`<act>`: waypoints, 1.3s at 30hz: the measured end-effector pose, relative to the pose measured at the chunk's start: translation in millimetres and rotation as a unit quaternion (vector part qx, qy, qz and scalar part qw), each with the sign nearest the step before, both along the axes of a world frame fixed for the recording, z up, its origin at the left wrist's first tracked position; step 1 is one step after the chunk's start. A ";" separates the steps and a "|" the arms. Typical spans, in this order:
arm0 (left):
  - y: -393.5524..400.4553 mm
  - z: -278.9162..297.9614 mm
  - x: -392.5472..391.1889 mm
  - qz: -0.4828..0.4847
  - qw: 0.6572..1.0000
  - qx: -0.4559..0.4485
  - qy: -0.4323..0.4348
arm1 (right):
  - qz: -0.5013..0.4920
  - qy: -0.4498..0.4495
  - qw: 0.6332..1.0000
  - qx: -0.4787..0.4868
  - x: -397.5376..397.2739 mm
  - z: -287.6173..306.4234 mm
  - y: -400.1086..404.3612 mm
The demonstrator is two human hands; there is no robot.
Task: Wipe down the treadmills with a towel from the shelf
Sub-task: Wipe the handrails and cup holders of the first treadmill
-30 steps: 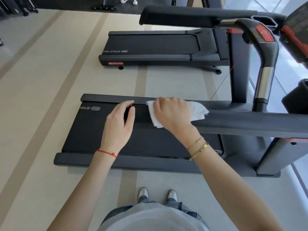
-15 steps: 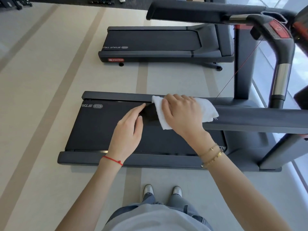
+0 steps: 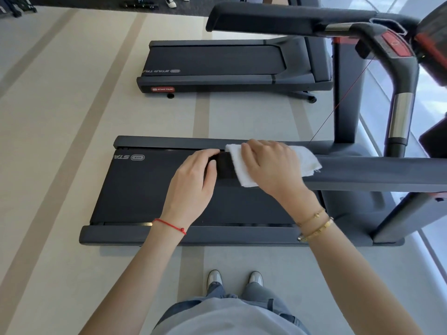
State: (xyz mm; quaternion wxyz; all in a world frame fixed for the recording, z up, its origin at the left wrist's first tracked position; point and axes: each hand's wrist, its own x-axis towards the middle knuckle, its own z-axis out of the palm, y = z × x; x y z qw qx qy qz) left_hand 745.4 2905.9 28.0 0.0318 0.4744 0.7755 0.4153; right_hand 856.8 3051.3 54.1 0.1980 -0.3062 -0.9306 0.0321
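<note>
I stand beside the near treadmill, a dark deck with grey side rails. Its near handrail, a dark grey bar, runs in from the right at waist height. A white towel is draped over this bar. My right hand lies on top of the towel and presses it against the bar. My left hand is curled around the bar's free end, just left of the towel. A second treadmill stands parallel farther away.
The far handrail and the console arm with a red button rise at the upper right. A thin red cord hangs from the console. Glass wall on the right. Another person's shoes show at the top.
My right hand and the towel have slid a little to the right along the handrail. My left hand's fingers have curled around the rail's end.
</note>
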 end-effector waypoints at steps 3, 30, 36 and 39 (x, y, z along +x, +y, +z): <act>10.1 4.3 3.1 -0.013 1.000 -0.013 0.013 | -0.087 -0.053 0.993 -0.055 25.6 6.0 31.8; 87.0 19.1 34.8 0.072 0.986 -0.085 0.128 | -0.143 -0.036 0.989 -0.025 55.9 -4.5 56.9; 85.7 16.9 31.2 0.069 0.987 -0.077 0.122 | -0.037 0.050 0.998 0.016 67.6 -7.4 54.9; 85.0 16.4 31.0 0.075 0.988 -0.074 0.114 | -0.094 0.053 0.994 0.021 110.6 -7.2 88.9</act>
